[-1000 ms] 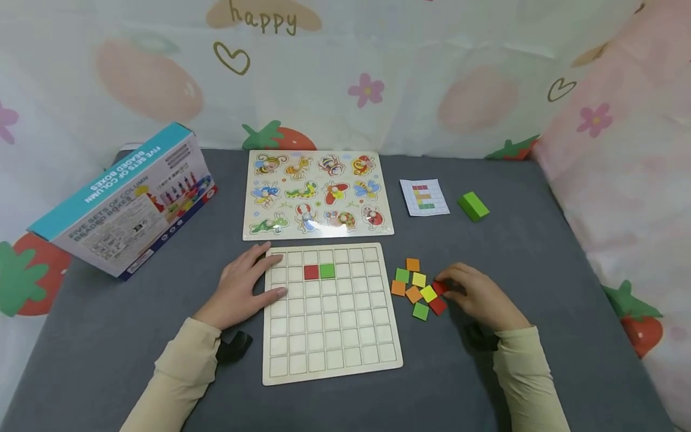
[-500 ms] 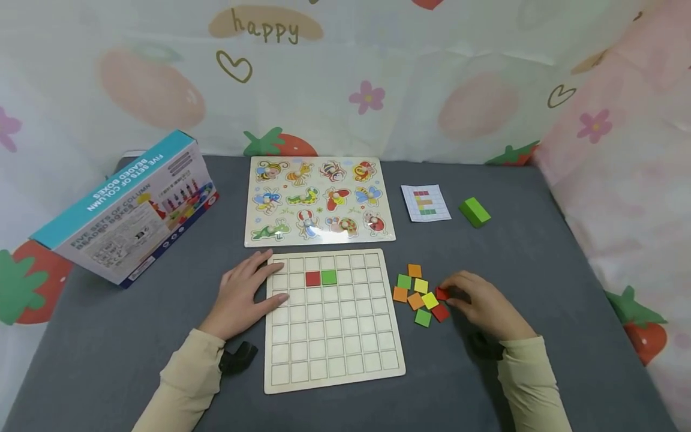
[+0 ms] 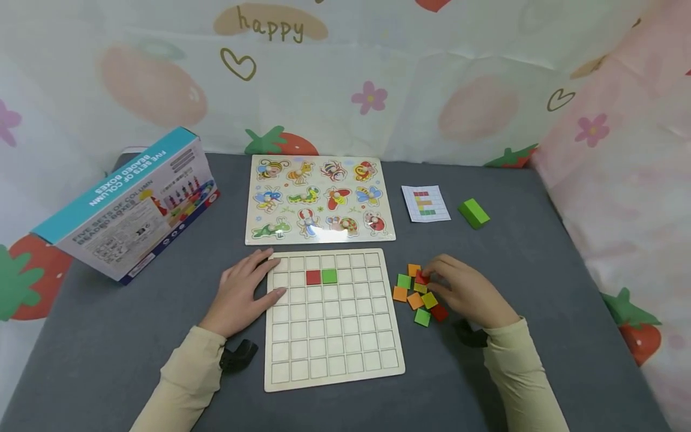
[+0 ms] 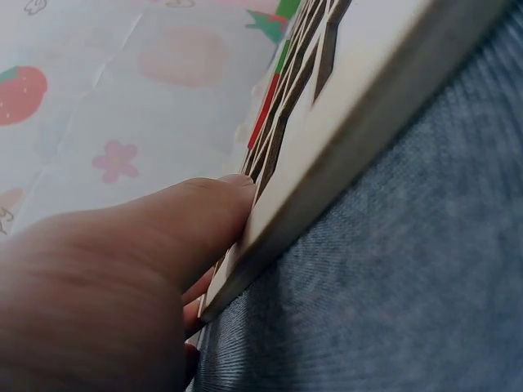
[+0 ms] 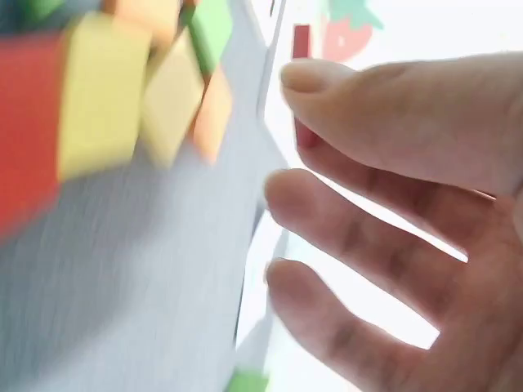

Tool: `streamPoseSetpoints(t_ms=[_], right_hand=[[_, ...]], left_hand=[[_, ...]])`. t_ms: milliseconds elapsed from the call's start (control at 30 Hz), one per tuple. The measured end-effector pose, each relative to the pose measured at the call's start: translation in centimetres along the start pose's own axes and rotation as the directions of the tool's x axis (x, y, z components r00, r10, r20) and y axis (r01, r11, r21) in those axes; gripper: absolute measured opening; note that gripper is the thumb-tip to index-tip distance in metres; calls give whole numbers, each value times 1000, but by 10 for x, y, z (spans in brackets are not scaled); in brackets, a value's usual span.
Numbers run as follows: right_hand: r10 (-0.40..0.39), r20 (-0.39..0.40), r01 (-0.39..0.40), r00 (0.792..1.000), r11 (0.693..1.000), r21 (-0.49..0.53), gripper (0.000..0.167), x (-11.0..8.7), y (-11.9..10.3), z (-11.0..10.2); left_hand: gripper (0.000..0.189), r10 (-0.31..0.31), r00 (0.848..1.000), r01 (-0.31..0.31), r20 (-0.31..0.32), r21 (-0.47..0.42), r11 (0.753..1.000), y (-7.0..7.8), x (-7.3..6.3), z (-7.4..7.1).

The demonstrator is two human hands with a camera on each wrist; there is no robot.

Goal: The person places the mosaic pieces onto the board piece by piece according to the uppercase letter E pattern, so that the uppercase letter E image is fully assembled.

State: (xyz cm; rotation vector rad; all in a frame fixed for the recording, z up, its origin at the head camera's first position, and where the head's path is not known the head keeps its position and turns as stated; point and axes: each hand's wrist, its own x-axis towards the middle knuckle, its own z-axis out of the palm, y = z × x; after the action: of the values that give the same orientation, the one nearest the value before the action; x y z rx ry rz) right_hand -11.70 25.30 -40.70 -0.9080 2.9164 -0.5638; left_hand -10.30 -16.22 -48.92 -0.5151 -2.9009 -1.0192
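My left hand (image 3: pixel 240 297) rests at the left edge of a pale wooden grid board (image 3: pixel 335 345), with thumb and index fingertip on its surface. In the left wrist view the thumb (image 4: pixel 208 208) lies on the board's rim. A red tile (image 3: pixel 313 277) and a green tile (image 3: pixel 329 276) sit side by side in the board's upper cells. My right hand (image 3: pixel 469 291) pinches another red square tile (image 5: pixel 301 41) between thumb and fingers, raised over a cluster of loose orange, green, yellow and red tiles. The hand partly hides that cluster.
Behind the board lies an insect puzzle board (image 3: pixel 321 201). A small card (image 3: pixel 425 204) with a coloured grid pattern and a green block (image 3: pixel 474 213) are at the back right. A large box (image 3: pixel 135 204) stands at the left. Fabric walls enclose the grey table.
My right hand has lifted the red tile from the cluster's right side and moved it left, above the yellow tiles. The left hand has stayed on the board. The head view shifts slightly.
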Motion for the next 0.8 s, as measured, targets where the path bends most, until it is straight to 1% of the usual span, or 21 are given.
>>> streamPoseSetpoints(t_ms=[167,300,433,533,633,700,800], right_hand=[[-37,54,37,998,999,1,22,30,-22,10],[-94,88,94,992,996,7,20,53,-38,19],[-144,109,143,983,990,17,20,72,-48,30],[-176,130,173,976,984,35,20,82,-52,37],[-202,146,197,968,979,47,18,87,-55,43],[-209,154,203,966,978,52,17,88,-56,46],[-197,164,192,967,980,48,17,90,-57,49]], left_hand=[[61,-14,1000,14,3,0,1000,0,1,-1],[60,-17,1000,17,1,0,1000,0,1,-1],[59,-18,1000,18,0,2,1000,0,1,0],[59,-18,1000,18,1,4,1000,0,0,0],[59,-18,1000,18,3,2,1000,1,0,1],[59,-17,1000,17,2,1,1000,1,0,1],[58,-13,1000,13,-4,3,1000,1,0,0]])
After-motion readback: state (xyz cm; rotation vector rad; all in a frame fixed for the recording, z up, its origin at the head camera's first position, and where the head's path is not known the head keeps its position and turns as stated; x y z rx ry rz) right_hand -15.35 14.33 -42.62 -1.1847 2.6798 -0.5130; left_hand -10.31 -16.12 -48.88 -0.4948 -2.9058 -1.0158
